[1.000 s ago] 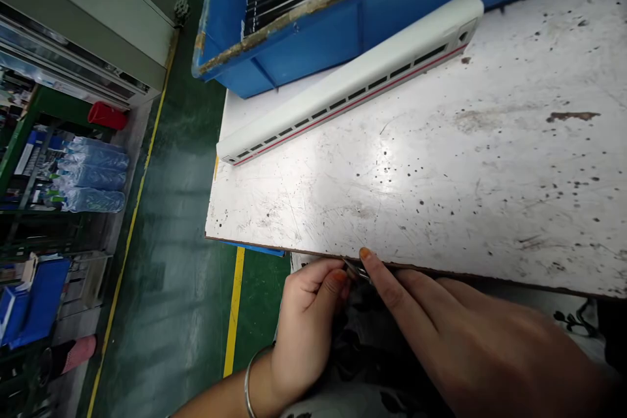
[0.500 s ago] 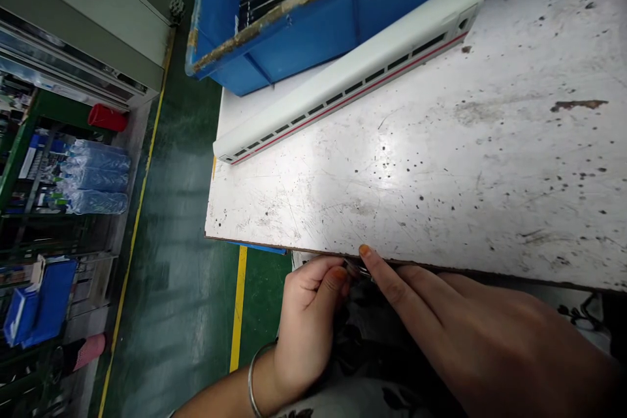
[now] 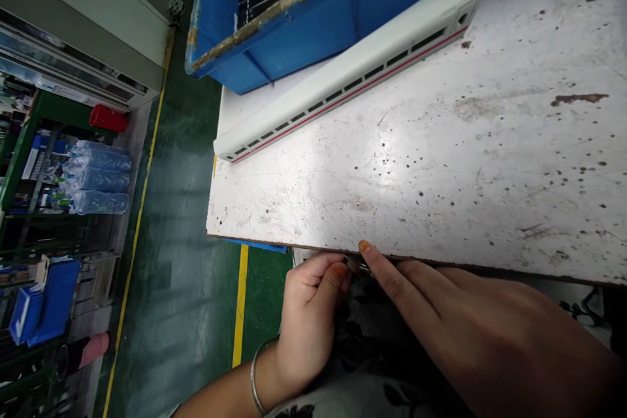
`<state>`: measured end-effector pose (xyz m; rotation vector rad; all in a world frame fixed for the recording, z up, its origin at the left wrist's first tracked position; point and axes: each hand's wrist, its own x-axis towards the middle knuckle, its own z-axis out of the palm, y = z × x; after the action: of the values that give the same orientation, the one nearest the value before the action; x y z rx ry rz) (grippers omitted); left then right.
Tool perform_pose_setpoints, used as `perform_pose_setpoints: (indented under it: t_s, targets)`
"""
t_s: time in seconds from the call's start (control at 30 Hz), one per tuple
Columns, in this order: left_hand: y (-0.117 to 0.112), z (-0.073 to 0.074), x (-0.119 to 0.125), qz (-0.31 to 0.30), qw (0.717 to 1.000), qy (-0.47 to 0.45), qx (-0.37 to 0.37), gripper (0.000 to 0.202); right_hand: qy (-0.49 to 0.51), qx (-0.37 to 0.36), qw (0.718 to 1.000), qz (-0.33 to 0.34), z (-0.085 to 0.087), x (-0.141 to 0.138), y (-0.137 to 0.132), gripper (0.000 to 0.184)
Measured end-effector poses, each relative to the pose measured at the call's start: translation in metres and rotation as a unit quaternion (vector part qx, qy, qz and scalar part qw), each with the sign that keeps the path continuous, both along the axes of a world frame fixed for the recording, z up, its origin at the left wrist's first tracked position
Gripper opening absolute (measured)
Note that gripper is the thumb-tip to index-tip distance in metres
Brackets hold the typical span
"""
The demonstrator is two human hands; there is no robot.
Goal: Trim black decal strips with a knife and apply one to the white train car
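Observation:
At the near edge of the white table (image 3: pixel 318 196), my left hand (image 3: pixel 308 320) is closed, its thumb pressed against the curled index finger. A small shiny metal piece (image 3: pixel 356 264) shows just past its fingertips; its kind I cannot make out. My right hand (image 3: pixel 470 320) lies along the same edge with fingers stretched out, the index fingertip touching the table rim by the metal piece. Its thumb and other fingertips are hidden. Farther back on the table lies a long white model train car body (image 3: pixel 353 65) with dark windows and a red stripe.
A worn blue crate (image 3: pixel 294 39) holding dark strips stands behind the train car body. Green floor (image 3: pixel 176 274) with yellow lines runs left of the table. Shelving with plastic-wrapped bottles (image 3: pixel 100 176), blue bins (image 3: pixel 53 300) and a red bucket (image 3: pixel 108 117) is beyond.
Both hands keep nearly the same pose at the table edge. The view has shifted very slightly; the train car body and crate have not moved.

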<state>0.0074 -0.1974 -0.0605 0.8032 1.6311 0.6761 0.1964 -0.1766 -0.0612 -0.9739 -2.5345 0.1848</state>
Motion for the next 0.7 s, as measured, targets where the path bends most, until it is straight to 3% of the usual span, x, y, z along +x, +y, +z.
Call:
perform_pose_setpoints:
  t_s: [0.27, 0.53, 0.7]
  targets:
    - [-0.0002, -0.0004, 0.0005, 0.002, 1.0, -0.002, 0.01, 0.035, -0.024, 0.03, 0.999, -0.002, 0.0045, -0.0042, 0.0024, 0.05]
    - [-0.0013, -0.0011, 0.0006, 0.009, 1.0, -0.007, 0.005, 0.036, -0.005, 0.003, 1.0, 0.013, 0.0022, 0.0008, 0.0034, 0.059]
    - [-0.0013, -0.0017, -0.0005, 0.006, 1.0, -0.009, 0.004, 0.036, -0.015, 0.025, 1.0, 0.01, 0.0031, -0.0025, 0.0028, 0.052]
